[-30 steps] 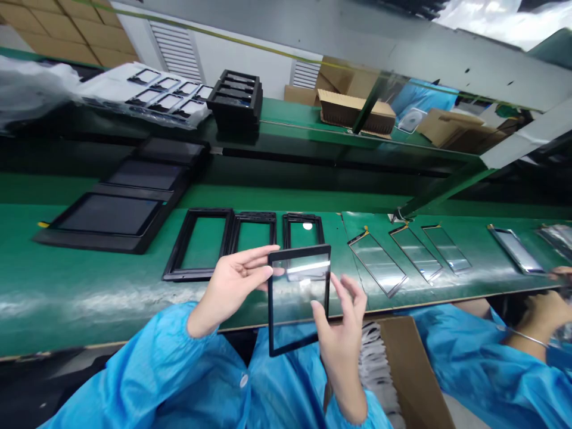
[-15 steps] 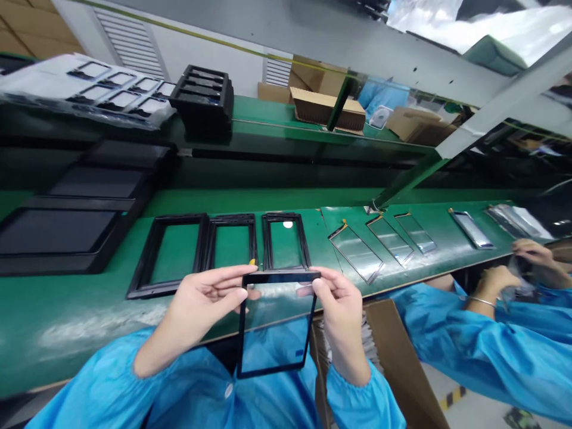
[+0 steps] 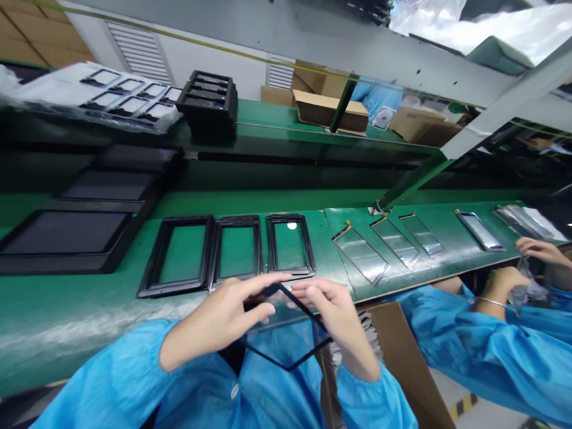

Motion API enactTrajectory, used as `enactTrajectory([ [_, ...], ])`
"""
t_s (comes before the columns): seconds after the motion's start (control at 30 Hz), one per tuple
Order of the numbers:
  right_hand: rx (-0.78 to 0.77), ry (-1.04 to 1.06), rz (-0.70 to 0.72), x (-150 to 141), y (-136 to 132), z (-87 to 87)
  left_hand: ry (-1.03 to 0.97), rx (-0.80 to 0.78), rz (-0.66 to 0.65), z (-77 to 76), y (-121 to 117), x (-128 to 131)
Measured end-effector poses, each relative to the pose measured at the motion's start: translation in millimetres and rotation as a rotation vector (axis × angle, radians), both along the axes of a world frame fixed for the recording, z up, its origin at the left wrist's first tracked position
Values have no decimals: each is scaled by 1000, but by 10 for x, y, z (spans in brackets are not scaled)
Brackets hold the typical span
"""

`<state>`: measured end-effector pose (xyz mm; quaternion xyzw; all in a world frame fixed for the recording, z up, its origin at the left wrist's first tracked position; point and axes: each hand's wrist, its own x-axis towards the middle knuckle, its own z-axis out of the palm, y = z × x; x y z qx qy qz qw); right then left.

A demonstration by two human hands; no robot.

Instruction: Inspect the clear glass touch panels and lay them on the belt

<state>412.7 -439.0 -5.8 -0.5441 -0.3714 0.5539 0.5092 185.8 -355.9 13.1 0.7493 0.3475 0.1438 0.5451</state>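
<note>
Both my hands hold a thin black-bordered glass panel (image 3: 286, 342) over my lap, in front of the green bench. My left hand (image 3: 227, 316) pinches its upper left part, fingers closed over the top edge. My right hand (image 3: 333, 316) grips the right edge, fingers curled around it. The panel is tilted, one corner pointing down. Just beyond my hands, three black rectangular frames (image 3: 236, 250) lie side by side on the green bench surface (image 3: 89, 322).
Several clear glass panels (image 3: 361, 253) lie on the bench to the right. Black trays (image 3: 80, 229) lie at the left, a stack of trays (image 3: 208, 104) on the shelf. A cardboard box (image 3: 402, 363) stands by my right knee. Another person's hands (image 3: 527, 271) work at the far right.
The panel, held upright and facing me before, has been turned and tilted, its corner now pointing down. My right hand shifted from its lower edge up to the top and right side.
</note>
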Motion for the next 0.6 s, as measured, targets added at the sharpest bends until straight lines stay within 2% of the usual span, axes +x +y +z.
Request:
enactTrajectory([
  [0.1, -67, -20, -56, 256, -109, -111, -148, -248, 276, -81, -7, -88],
  [0.2, -99, 37, -240, 356, -190, -253, -268, -312, 461, -157, -30, -128],
  [0.27, -67, 55, -350, 319, -200, -295, -310, -299, 519, -188, -51, -115],
  [0.37, -1, 15, -440, 209, -176, -254, -346, -295, 571, -221, -85, -87],
  [0.5, 63, -73, -484, 128, -166, -154, -381, -295, 594, -241, -137, -86],
  [0.6, 90, -120, -479, 126, -192, -130, -378, -291, 633, -187, -190, -67],
])
